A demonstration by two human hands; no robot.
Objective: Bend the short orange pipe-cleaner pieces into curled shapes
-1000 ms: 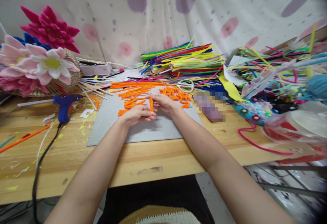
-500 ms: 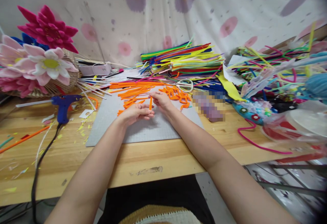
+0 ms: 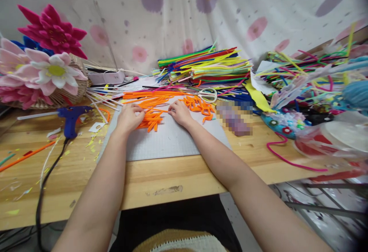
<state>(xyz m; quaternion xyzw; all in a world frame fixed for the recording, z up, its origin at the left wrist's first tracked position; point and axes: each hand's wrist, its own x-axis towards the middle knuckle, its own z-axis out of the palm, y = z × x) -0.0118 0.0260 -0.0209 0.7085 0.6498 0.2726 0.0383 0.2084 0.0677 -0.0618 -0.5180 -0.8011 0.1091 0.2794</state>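
Observation:
My left hand [image 3: 130, 117] rests at the left side of a pile of short orange pipe cleaner pieces [image 3: 151, 121], its thumb and fingers slightly apart and touching them. To the right, the fingertips of my right hand [image 3: 179, 113] are together at the end of an orange pipe cleaner piece [image 3: 163, 111] that points left over the pile. Longer orange pipe cleaners [image 3: 146, 98] lie just behind. Bent orange pieces [image 3: 199, 104] lie beyond my right hand. All of this sits on a grey cutting mat [image 3: 172, 144].
Pale-handled scissors [image 3: 208, 95] lie behind the bent pieces. A blue glue gun [image 3: 71, 120] with a black cord is at left, below fuzzy flowers [image 3: 54, 70]. Bundled coloured pipe cleaners [image 3: 207, 66] fill the back. A plastic-wrapped tub [image 3: 330, 135] stands at right.
My hands have moved apart from the mat's middle, where they held an orange piece upright between them. The left went left onto the pile; the right stayed near its place and lowered.

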